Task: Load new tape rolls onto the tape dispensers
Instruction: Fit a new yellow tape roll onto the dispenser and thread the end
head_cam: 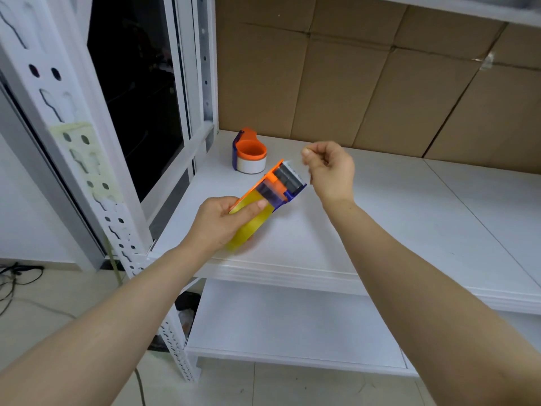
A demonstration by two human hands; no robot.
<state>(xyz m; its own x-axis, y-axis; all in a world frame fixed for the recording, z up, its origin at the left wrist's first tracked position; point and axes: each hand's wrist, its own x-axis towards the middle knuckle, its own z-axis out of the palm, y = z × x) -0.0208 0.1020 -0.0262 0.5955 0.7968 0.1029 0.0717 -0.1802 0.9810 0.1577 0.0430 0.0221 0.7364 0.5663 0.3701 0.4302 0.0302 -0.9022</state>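
In the middle of the frame, our left hand [225, 221] wraps its grip around the yellow tape roll [244, 227] in the orange dispenser [275, 186] above the white shelf [380, 230]. Our right hand [329, 168] pinches its fingers together just beside the dispenser's front. Farther back, a second dispenser [249, 150] sits on the shelf.

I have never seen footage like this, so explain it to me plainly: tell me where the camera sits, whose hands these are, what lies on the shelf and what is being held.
There is no machine here. The single picture comes from a camera worn on a person's head, looking down at their own two bare hands. The left hand holds an orange and blue plastic tape dispenser with a yellowish clear roll of tape on it, above a white shelf board. The right hand is raised beside the dispenser's toothed end, thumb and fingers pinched together; whether it grips the tape end is too faint to tell. A second orange and blue dispenser with a white roll stands on the shelf farther back, near brown cardboard.
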